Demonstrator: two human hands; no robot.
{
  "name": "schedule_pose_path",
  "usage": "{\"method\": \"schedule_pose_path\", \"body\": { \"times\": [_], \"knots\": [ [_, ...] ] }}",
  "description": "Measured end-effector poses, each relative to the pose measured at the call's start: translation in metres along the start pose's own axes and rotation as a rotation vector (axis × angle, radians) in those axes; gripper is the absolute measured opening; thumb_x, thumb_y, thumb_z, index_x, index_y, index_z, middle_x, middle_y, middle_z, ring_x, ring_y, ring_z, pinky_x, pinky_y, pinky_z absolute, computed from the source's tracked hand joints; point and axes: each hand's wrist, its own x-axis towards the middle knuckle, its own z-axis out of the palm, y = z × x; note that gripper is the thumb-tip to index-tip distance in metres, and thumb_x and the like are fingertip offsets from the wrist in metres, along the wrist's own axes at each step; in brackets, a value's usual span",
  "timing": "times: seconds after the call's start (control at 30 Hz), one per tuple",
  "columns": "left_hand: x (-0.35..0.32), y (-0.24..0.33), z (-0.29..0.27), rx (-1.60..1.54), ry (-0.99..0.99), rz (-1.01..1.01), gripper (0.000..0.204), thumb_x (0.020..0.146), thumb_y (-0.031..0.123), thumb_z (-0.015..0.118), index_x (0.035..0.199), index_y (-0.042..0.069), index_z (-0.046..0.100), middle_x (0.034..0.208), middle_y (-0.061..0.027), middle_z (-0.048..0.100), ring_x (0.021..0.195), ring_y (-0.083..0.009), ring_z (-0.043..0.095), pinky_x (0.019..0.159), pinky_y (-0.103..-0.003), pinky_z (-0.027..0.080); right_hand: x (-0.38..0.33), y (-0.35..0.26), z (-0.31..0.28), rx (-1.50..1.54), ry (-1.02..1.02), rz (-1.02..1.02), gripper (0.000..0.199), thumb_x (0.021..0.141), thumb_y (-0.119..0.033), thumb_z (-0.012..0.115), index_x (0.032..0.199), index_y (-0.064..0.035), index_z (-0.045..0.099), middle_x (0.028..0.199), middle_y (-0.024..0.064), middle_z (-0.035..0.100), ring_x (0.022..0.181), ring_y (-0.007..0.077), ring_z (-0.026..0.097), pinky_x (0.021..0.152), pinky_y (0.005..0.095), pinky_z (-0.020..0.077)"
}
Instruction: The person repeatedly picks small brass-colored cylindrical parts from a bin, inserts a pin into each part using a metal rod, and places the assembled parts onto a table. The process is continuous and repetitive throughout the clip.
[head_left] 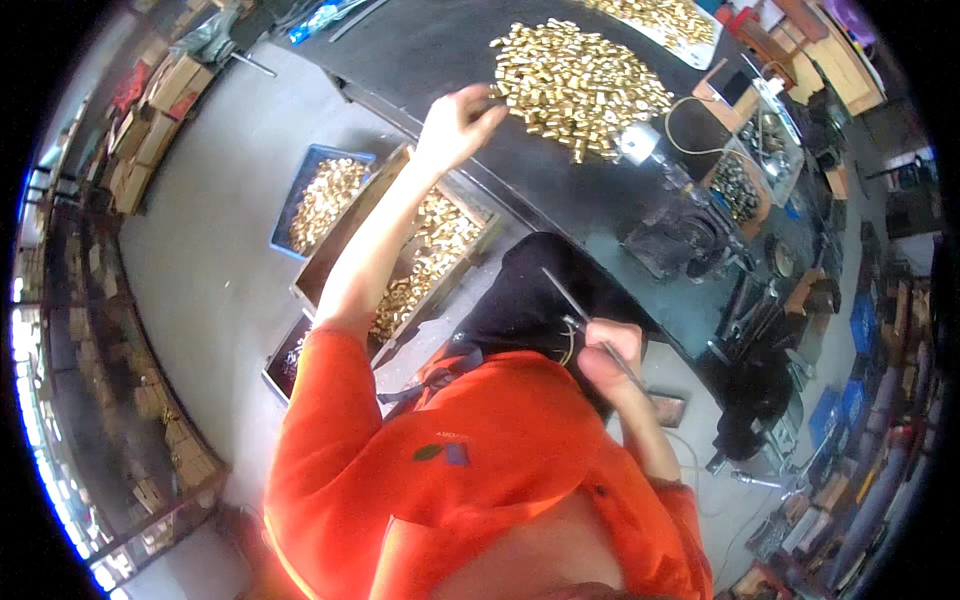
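My left hand (460, 127) reaches over the dark workbench (410, 60), at the left edge of a heap of small brass fittings (580, 85). Its fingers curl toward the thumb; whatever may lie between them is too small to make out. Close to my body, above my lap, my right hand (612, 352) is closed around a thin metal rod (566, 293). The rod slants up and left out of the fist, and its other end shows below the hand. Right of the brass heap, a dark metal fixture (680, 235) with a bright round end (638, 143) is mounted on the bench.
Left of the bench stand a wooden box (465, 255) and a blue bin (275, 235), both holding brass pieces. A white tray (705, 50) of brass parts lies at the far side. Trays of metal parts (735, 185) sit right; shelves (140, 180) line the left.
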Motion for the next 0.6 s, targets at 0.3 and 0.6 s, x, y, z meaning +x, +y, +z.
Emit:
{"method": "schedule_pose_path", "body": {
  "times": [0.3, 0.6],
  "knots": [
    [-0.167, -0.233, -0.059, 0.303, -0.023, -0.514, 0.019, 0.076, 0.012, 0.057, 0.089, 0.004, 0.068, 0.074, -0.0169, 0.067, 0.07, -0.0285, 0.068, 0.065, -0.036, 0.052, 0.006, 0.01, 0.011, 0.108, -0.119, 0.034, 0.035, 0.068, -0.021, 0.062, 0.055, -0.0032, 0.034, 0.052, 0.0064, 0.032, 0.047, 0.018, 0.034, 0.045, 0.0317, 0.0254],
    [-0.173, -0.263, -0.019, 0.622, -0.019, -0.671, 0.036, 0.076, 0.017, 0.062, 0.112, 0.013, 0.057, 0.096, -0.0185, 0.066, 0.093, -0.0353, 0.063, 0.082, -0.044, 0.049, 0.005, 0.011, 0.014, 0.126, -0.12, 0.051, 0.045, 0.072, -0.033, 0.067, 0.057, -0.004, 0.036, 0.054, 0.005, 0.032, 0.048, 0.017, 0.035, 0.046, 0.0314, 0.0258]
  ]
}}
